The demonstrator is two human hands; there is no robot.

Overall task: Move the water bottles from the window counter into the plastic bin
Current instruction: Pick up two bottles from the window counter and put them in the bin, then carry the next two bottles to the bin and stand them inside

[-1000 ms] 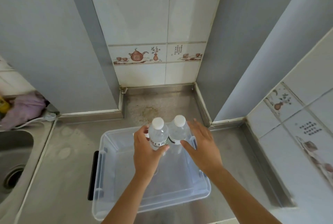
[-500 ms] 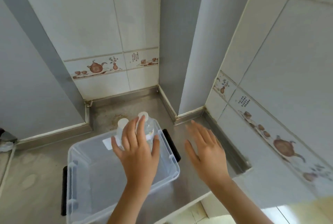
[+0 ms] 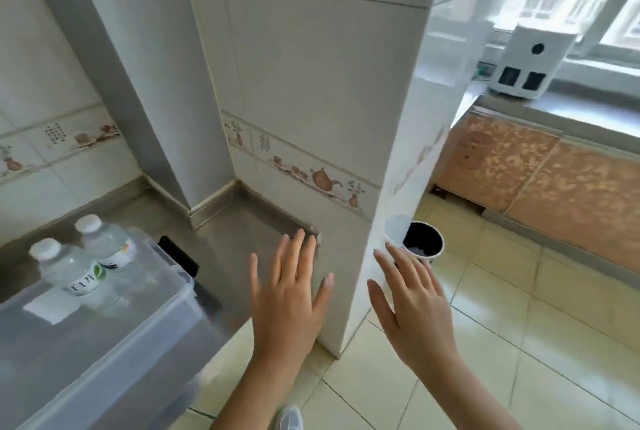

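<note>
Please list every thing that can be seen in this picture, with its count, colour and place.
water bottles: 2, clear with white caps, upright in the bin.
plastic bin: 1, clear with black handle, on the steel counter, lower left.
steel counter: 1, grey, left of the tiled pillar.
tiled pillar: 1, white, centre.
waste bin: 1, black inside, on the floor behind the pillar.
white appliance: 1, on the window counter, upper right.
shoe: 1, pale, bottom edge.
left hand: 1, open, empty.
right hand: 1, open, empty.
</note>
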